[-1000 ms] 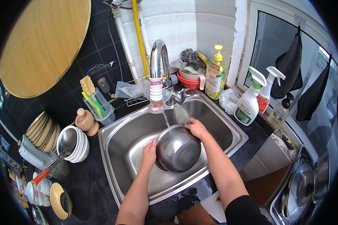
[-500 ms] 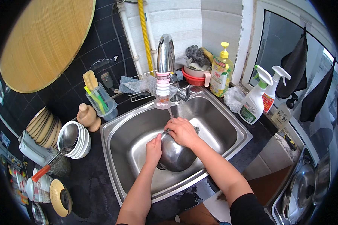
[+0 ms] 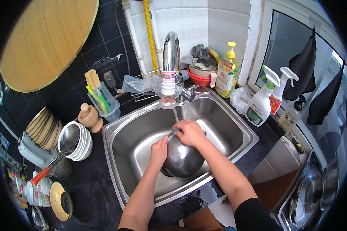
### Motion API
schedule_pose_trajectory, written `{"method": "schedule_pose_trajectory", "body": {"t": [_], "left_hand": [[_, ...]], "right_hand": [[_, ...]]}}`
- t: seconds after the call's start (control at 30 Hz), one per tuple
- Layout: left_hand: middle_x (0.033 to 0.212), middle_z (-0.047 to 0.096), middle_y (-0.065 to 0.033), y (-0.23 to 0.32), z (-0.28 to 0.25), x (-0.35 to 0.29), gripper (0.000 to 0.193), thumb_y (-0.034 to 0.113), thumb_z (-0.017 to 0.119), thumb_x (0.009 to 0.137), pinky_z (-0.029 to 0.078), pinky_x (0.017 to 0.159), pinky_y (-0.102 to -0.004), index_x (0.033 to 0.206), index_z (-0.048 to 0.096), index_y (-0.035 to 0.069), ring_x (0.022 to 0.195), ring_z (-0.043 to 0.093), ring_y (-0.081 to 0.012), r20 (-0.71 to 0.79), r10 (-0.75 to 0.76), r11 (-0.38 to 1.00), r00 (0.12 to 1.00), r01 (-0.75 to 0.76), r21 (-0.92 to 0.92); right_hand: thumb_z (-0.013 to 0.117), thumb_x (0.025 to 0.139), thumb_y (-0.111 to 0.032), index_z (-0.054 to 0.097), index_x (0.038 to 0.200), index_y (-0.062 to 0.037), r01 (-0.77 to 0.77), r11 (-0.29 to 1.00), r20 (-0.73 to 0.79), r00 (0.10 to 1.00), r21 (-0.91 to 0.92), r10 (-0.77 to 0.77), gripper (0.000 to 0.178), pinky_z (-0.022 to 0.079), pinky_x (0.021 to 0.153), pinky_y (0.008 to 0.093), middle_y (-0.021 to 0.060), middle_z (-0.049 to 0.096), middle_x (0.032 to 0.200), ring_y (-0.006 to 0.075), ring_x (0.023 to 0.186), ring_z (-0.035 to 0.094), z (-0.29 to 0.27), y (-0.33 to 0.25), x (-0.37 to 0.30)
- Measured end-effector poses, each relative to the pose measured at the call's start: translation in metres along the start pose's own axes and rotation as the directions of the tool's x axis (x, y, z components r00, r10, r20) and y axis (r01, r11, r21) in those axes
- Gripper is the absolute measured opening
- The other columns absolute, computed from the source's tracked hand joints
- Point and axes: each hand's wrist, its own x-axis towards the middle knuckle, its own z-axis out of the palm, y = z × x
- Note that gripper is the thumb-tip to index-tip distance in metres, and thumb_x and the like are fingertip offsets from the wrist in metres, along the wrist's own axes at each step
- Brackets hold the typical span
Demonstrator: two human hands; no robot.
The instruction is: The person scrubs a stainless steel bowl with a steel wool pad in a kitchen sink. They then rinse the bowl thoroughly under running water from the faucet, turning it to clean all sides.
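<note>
A shiny metal bowl (image 3: 184,159) was held tilted inside the steel sink (image 3: 120,159), its rounded outer side turned toward the person. Its left rim was gripped by the left hand (image 3: 158,152), thumb uppermost. The right hand (image 3: 190,133) was laid across the upper rim, near the left one but apart from it; grey material (image 3: 176,130) was partly covered by its curled fingers, and whether these were clamped on it could not be told. A thin stream of water (image 3: 176,114) was let down from the faucet (image 3: 171,50) toward the right hand. On the black tabletop (image 3: 91,188) to the left, white bowls (image 3: 87,148) were stacked, with a ladle (image 3: 71,137) leaned against them. Behind the sink, a yellow-topped pump bottle (image 3: 226,79) was placed beside a red basin (image 3: 196,80).
</note>
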Motion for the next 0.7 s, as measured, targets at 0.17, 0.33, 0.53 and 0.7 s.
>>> {"method": "schedule_pose_trajectory", "body": {"t": [0.17, 0.33, 0.53, 0.7], "left_hand": [[0.053, 0.042, -0.0015, 0.003, 0.004, -0.002, 0.049, 0.036, 0.049, 0.091, 0.037, 0.053, -0.0293, 0.061, 0.05, -0.003, 0.054, 0.037, -0.0098, -0.007, 0.039, 0.999, 0.999, -0.039, 0.002], [0.052, 0.042, -0.0004, -0.009, 0.003, 0.004, 0.049, 0.036, 0.048, 0.092, 0.037, 0.053, -0.0293, 0.061, 0.05, -0.002, 0.053, 0.037, -0.0096, -0.008, 0.036, 0.998, 0.999, -0.036, -0.054], [0.053, 0.043, -0.0012, 0.01, 0.002, -0.004, 0.047, 0.035, 0.048, 0.092, 0.037, 0.052, -0.0291, 0.063, 0.052, -0.002, 0.053, 0.038, -0.0099, 0.01, 0.038, 0.999, 0.999, -0.038, -0.034], [0.054, 0.043, -0.0026, 0.011, 0.002, -0.002, 0.045, 0.034, 0.048, 0.092, 0.038, 0.053, -0.0286, 0.066, 0.054, -0.002, 0.054, 0.039, -0.0104, 0.01, 0.101, 0.995, 0.995, -0.101, 0.025]], "right_hand": [[0.06, 0.074, -0.015, 0.065, 0.088, -0.013, -0.264, 0.963, 0.004, 0.964, -0.043, 0.265, 0.015, 0.045, 0.082, 0.0385, 0.0101, 0.064, 0.092, 0.029, 0.09, 0.057, -0.012, 0.022, 0.0], [0.062, 0.071, -0.01, 0.065, 0.082, -0.0097, 0.214, 0.976, -0.059, 0.976, 0.031, -0.212, 0.012, 0.044, 0.079, 0.0373, 0.0068, 0.063, 0.087, 0.0278, 0.083, 0.056, -0.002, -0.012, 0.0], [0.06, 0.074, -0.016, 0.065, 0.088, -0.0139, -0.436, 0.899, 0.045, 0.898, -0.021, 0.437, 0.015, 0.044, 0.084, 0.0372, 0.0096, 0.064, 0.094, 0.0293, 0.095, 0.056, -0.009, 0.037, 0.003], [0.059, 0.074, -0.009, 0.063, 0.087, -0.0111, 0.005, 1.0, -0.101, 0.995, -0.006, -0.006, 0.014, 0.044, 0.079, 0.0372, 0.0091, 0.063, 0.089, 0.0295, 0.084, 0.055, -0.011, 0.019, 0.0]]}}
